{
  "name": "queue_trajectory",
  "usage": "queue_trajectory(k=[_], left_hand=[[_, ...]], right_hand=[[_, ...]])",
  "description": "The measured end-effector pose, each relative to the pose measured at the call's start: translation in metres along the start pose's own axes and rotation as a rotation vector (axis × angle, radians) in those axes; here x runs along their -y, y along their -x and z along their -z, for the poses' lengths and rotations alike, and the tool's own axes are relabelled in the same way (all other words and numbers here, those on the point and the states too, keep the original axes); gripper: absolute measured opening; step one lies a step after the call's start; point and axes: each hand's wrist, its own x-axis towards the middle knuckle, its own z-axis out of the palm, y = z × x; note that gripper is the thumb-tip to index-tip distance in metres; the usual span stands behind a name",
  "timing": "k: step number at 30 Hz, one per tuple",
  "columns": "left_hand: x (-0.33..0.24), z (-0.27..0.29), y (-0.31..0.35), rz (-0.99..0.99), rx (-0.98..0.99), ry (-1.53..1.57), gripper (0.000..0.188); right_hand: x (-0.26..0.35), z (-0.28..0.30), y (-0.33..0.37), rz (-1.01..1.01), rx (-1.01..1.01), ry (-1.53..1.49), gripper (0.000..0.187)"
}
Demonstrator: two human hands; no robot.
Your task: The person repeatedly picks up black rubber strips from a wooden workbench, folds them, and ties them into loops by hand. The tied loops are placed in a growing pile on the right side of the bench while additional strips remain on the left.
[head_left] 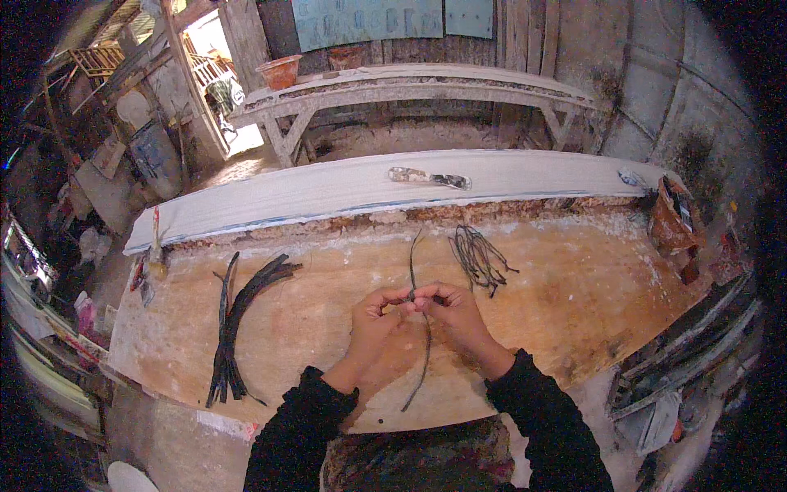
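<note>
- Table: wooden, pale-smeared, spread beneath the strip.
- Bench: well beyond the strip, with an orange pot on its left part.
- Plank: whitened, lying crosswise just beyond the strip's far end.
- Dark bundle: left of the strip, well apart, splayed at both ends.
- Left hand: left of the strip, thumb and fingertips clamped on it.
- Right hand: right of the strip, thumb and forefinger clamped on it, close against the left fingertips.
- Thin bundle: right of the strip's far part, near it.
- Tool: beyond the strip, flat on the plank.
- Strip: thin, dark, pinched about midway, both ends free; I cannot tell whether it is knotted.
</note>
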Motion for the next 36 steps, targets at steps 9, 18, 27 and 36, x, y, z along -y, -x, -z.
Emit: queue_trajectory(k=[9, 18, 27, 36], left_hand=[[0.003, -0.007, 0.006, -0.102, -0.147, -0.130, 0.011], [-0.002, -0.005, 0.007, -0.061, -0.025, -0.161, 0.007], [-0.007, 0.018, -0.009, 0.156, 0.404, 0.187, 0.019], [-0.014, 0.019, -0.004, 0.249, 0.609, 0.476, 0.021]], right_hand=[[-0.003, -0.002, 0.001, -0.099, -0.008, -0.132, 0.014], [0.000, -0.005, 0.004, -0.020, -0.037, -0.054, 0.012], [0.025, -0.012, 0.009, -0.053, 0.103, -0.429, 0.024], [0.017, -0.002, 0.009, -0.135, 0.342, -0.673, 0.021]])
